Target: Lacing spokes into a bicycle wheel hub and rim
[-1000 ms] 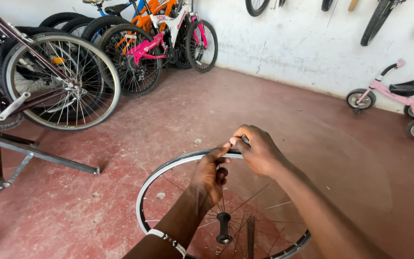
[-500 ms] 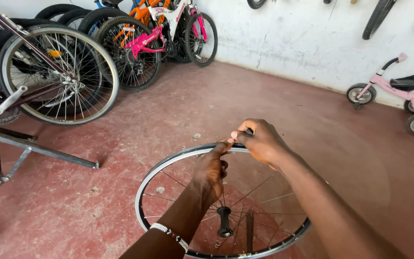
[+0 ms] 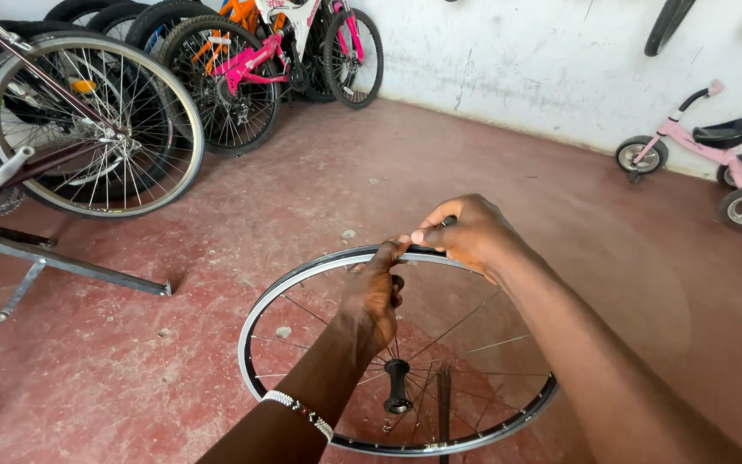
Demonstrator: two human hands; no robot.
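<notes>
A bare bicycle wheel rim (image 3: 255,322) with thin spokes and a black hub (image 3: 398,385) is held level above the red floor. My right hand (image 3: 465,234) grips the far edge of the rim from above, fingers curled over it. My left hand (image 3: 377,292) reaches through from below and pinches the rim right beside the right hand's thumb. A beaded bracelet (image 3: 298,411) sits on my left wrist. What the fingertips pinch at the rim is too small to tell.
A bicycle's rear wheel (image 3: 88,120) on a metal stand (image 3: 62,262) is at the left. Several bikes, one pink (image 3: 255,64), lean on the back wall. A pink balance bike (image 3: 702,142) stands at the right. Tyres (image 3: 672,21) hang on the white wall.
The view has shifted slightly, so the rim and both hands sit a little lower and more central in frame. Both hands keep their hold on the rim's far edge.
</notes>
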